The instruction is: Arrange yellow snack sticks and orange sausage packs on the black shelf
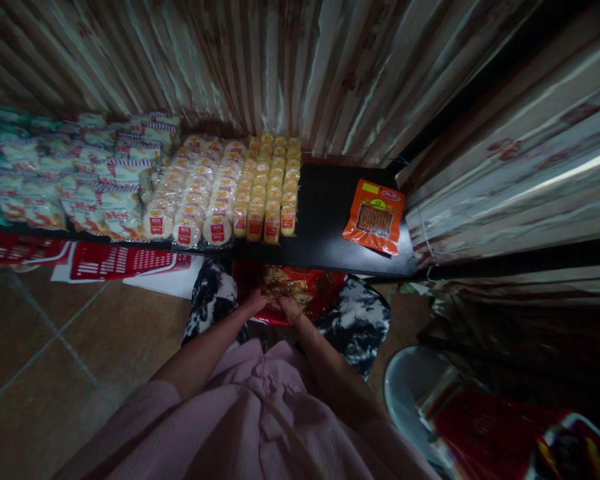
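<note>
On my lap, below the front edge of the black shelf, sits a red basket (241,272). In it lie shiny snack packets (305,280) with red and yellowish wrapping, dim and blurred. My left hand (257,301) reaches over the basket's near side, its fingers curled in among the packets. Close beside it, my right hand (290,309) is also closed, and the fingertips of both hands nearly meet. What they grip is too dark and small to make out.
The black shelf (320,200) carries rows of yellow-wrapped cakes (273,193), round white crackers (200,193) and white snack bags (105,180). An orange packet (375,217) lies at its right. Red baskets (120,261) stand underneath. A grey-white tub (405,380) sits at lower right; curtains (280,67) hang behind.
</note>
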